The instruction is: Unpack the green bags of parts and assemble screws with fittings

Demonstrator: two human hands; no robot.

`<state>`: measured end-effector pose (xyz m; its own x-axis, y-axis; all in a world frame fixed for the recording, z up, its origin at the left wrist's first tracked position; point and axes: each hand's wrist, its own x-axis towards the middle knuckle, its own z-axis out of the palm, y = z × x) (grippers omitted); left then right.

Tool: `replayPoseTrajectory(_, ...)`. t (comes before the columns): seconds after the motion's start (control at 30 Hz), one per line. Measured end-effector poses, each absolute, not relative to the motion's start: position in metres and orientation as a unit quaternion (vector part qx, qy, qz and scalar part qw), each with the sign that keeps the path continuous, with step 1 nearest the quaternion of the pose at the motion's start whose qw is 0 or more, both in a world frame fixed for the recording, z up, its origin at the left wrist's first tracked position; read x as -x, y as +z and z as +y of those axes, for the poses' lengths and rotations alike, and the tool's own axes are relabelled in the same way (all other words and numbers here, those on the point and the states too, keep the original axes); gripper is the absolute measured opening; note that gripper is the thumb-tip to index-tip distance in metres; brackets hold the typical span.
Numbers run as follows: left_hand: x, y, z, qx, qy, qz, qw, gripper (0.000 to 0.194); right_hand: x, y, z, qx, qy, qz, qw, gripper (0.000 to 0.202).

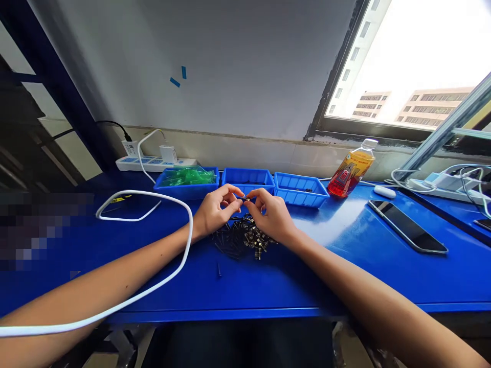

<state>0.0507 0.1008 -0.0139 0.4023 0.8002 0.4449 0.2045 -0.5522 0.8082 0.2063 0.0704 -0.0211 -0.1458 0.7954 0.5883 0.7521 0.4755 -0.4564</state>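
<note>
My left hand (215, 210) and my right hand (273, 214) meet above the table, thumbs and forefingers pinched tip to tip. Between them is a small dark metal part (246, 199); its exact kind is too small to make out. Under the hands lies a pile of thin black screw-like pieces (229, 244), and against its right side a heap of shiny brass-and-silver metal fittings (259, 237). One single black screw-like piece (219, 270) lies apart, nearer the table's front edge. My fingers and palms hide the back of both piles.
Three blue bins stand along the wall: one with green plastic bags (192, 176), a middle bin (248, 190) and a right bin (301, 198) with small dark pieces. A drink bottle (351, 168) and a phone (407, 227) are at right. A white cable (191, 225) crosses my left forearm.
</note>
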Motion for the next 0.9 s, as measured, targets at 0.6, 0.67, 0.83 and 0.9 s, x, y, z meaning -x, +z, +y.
replayPoseTrajectory(0.6, -0.0493, -0.0149, 0.1041, -0.780, 0.400, 0.329, 0.352, 0.024, -0.2047, -0.0126, 0.0658, 0.538, 0.030, -0.772, 0.337, 0.013)
replayPoseTrajectory(0.67, -0.0498, -0.0151, 0.1036, -0.779, 0.405, 0.335, 0.342, 0.024, -0.2042, -0.0121, 0.0655, 0.542, 0.029, -0.770, 0.335, 0.014)
replayPoseTrajectory(0.83, -0.0521, -0.0155, 0.1017, -0.786, 0.407, 0.338, 0.319, 0.024, -0.2037, -0.0127, 0.0657, 0.558, 0.015, -0.763, 0.325, 0.016)
replayPoseTrajectory(0.9, -0.0530, -0.0160, 0.1016, -0.789, 0.407, 0.339, 0.311, 0.024, -0.2044, -0.0130, 0.0663, 0.562, 0.011, -0.763, 0.319, 0.015)
